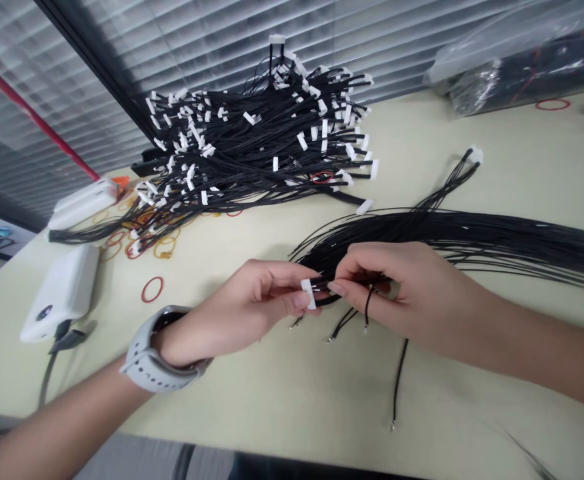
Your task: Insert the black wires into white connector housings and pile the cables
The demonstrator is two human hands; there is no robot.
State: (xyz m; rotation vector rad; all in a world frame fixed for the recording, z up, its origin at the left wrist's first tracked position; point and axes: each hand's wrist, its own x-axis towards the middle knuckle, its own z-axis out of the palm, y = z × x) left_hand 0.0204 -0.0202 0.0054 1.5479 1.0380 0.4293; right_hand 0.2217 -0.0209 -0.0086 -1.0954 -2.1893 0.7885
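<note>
Between thumb and fingers, my left hand (252,300) pinches a white plastic connector (309,294) that has black wires in its right side. Close by on the right, my right hand (397,283) is closed on thin black wires (369,308), its fingertips near the connector. Several wire ends with small metal terminals hang below that hand, one long wire (397,387) reaching lowest. Behind both hands lies a long bundle of loose black wires (512,237), running off to the right. Across it rests a wire set with a white connector (476,155) at its end.
A large heap of black wire harnesses (262,147) with white connectors stands at the back. Rubber bands (153,289) lie to the left, beside a white power adapter (65,287) with a cable and another white box (85,200). A plastic-wrapped bundle (527,73) is at the back right.
</note>
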